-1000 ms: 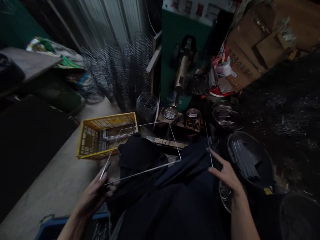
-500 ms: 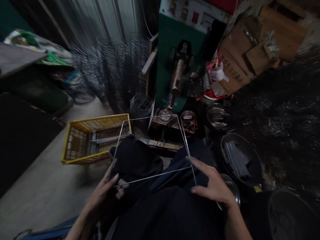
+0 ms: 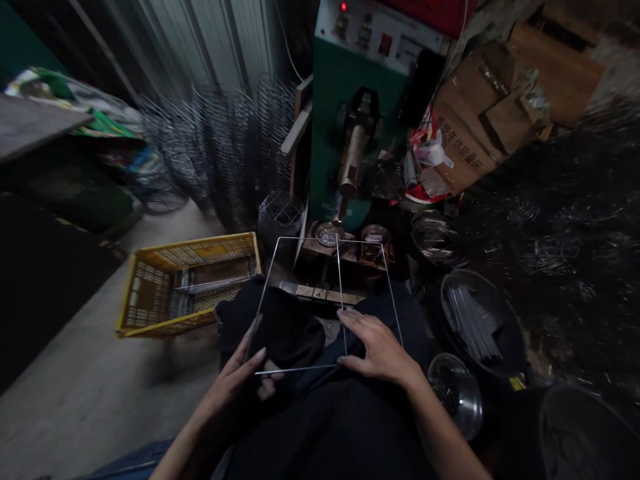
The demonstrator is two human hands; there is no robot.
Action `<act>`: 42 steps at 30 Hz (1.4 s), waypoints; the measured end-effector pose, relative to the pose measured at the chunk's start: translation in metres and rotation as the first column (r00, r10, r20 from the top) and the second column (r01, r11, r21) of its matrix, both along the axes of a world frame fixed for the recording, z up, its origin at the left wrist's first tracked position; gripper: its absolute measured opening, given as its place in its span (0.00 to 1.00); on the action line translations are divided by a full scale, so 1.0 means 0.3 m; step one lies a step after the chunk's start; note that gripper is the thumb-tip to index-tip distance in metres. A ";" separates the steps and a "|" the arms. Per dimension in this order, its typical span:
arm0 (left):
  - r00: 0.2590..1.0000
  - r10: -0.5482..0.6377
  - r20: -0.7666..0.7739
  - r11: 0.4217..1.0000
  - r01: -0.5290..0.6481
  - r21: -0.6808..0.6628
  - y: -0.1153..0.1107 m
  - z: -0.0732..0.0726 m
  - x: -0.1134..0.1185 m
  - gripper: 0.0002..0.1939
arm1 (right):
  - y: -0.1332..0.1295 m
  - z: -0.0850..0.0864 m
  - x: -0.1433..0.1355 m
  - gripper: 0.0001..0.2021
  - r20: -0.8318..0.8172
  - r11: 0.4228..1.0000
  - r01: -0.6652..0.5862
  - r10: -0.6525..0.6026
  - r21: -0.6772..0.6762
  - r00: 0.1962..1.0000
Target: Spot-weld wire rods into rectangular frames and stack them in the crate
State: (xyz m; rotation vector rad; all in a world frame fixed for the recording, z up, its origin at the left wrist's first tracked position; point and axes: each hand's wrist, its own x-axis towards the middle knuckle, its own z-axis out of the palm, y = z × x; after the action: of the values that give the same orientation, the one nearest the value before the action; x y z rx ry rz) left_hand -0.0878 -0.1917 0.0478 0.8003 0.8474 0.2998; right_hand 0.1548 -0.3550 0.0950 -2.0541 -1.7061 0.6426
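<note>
A thin bent wire frame (image 3: 308, 238) spans the space over my dark-clothed lap, with a crossing wire near its middle. My left hand (image 3: 245, 365) grips its left side low down, thumb on top. At the middle wire, my right hand (image 3: 373, 343) holds on between thumb and fingers; the wire's right side slants past behind that hand. Beyond the frame stands a green machine (image 3: 330, 133) with a metal arm (image 3: 354, 157) pointing down toward a small dish of bright bits (image 3: 327, 233).
A yellow crate (image 3: 190, 250) with wire pieces stands at the left. Wire coils (image 3: 210, 133) are stacked behind it. At the right are a black tub (image 3: 517, 327) holding grey strips, a metal bowl (image 3: 457, 393) and a cardboard box (image 3: 463, 133).
My right hand has moved left, closer to my left hand, which shifted slightly right. The wire frame has turned, and its middle wire and right side now stand apart.
</note>
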 end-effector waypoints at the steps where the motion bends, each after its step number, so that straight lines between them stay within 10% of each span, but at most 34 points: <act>1: 1.000 0.006 0.002 1.000 -0.006 -0.009 0.000 0.000 0.003 0.54 | 0.004 -0.002 -0.001 0.43 0.000 1.000 0.004 -0.004 0.001 1.000; 14: 1.000 0.004 0.020 0.999 -0.003 -0.032 -0.001 -0.005 0.015 0.54 | -0.028 -0.033 0.017 0.38 0.112 0.979 0.202 -0.202 0.011 0.973; 21: 0.997 -0.063 0.051 0.998 0.064 -0.014 -0.013 -0.018 0.054 0.56 | 0.065 -0.044 -0.069 0.44 -0.156 0.990 -0.079 0.097 0.116 0.983; 27: 0.997 -0.056 0.054 0.998 0.055 0.011 -0.015 -0.015 0.042 0.54 | 0.046 -0.034 -0.047 0.40 -0.044 0.985 0.141 -0.137 0.103 0.990; 42: 0.988 -0.118 0.104 0.993 0.116 0.021 -0.034 -0.005 0.045 0.50 | 0.025 0.037 -0.061 0.36 -0.375 0.991 0.043 0.008 0.129 0.927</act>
State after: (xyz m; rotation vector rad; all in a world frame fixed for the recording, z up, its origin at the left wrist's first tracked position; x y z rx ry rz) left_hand -0.0741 -0.2018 0.0462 0.8377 0.6968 0.2423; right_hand 0.1363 -0.3475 0.1060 -1.7184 -1.4642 0.8290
